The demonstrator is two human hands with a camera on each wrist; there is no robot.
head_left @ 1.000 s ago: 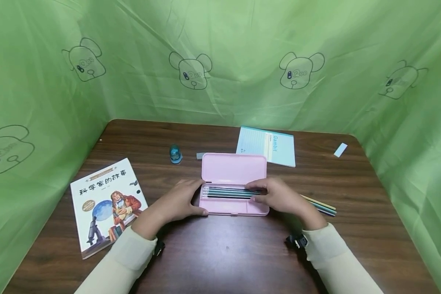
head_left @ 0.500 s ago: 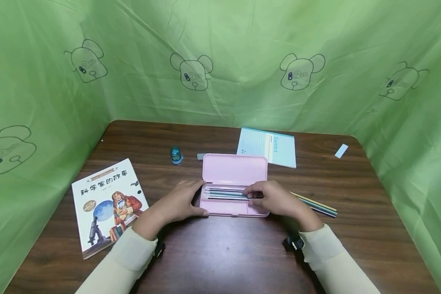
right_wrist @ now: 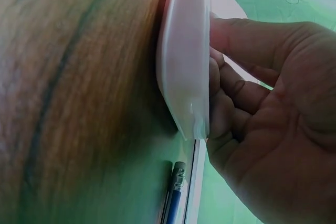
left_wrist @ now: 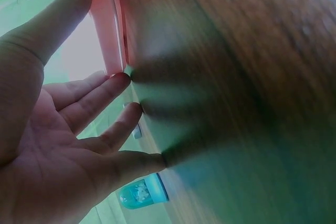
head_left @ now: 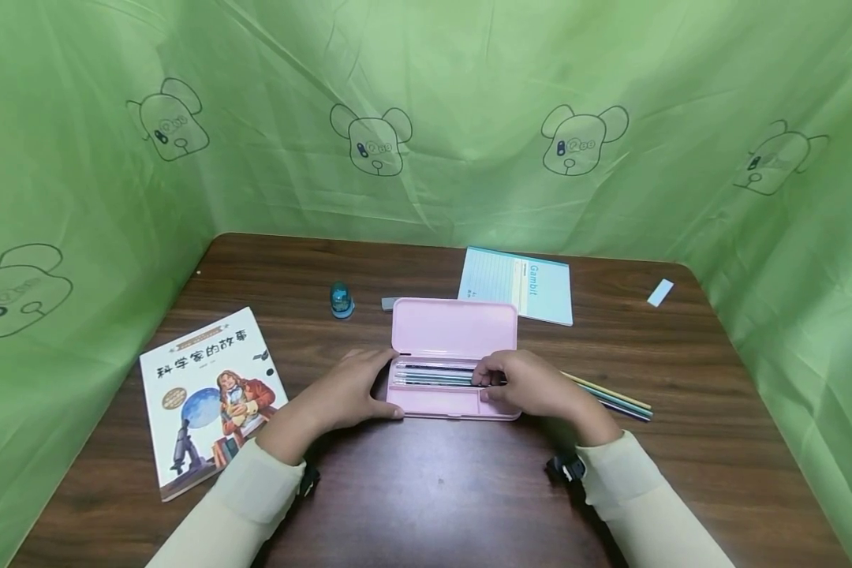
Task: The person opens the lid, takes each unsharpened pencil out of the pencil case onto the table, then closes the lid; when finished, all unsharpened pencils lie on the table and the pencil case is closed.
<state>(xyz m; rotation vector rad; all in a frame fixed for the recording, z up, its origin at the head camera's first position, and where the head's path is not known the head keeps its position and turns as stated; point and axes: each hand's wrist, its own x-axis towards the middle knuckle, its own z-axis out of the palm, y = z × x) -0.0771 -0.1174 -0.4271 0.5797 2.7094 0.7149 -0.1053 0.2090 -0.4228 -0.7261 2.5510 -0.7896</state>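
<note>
Both hands [head_left: 351,386] [head_left: 528,383] touch the pencil case [head_left: 433,401], left spread, right bent.

Right hand [right_wrist: 278,103] at three o'clock against a pink case [right_wrist: 184,61] at twelve, eraser-tipped blue pencil [right_wrist: 174,200] at six.

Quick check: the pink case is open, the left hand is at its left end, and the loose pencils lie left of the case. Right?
Not quite: the loose pencils lie right of the pink case, as the head view shows. The case is open, with the left hand at its left end.
</note>
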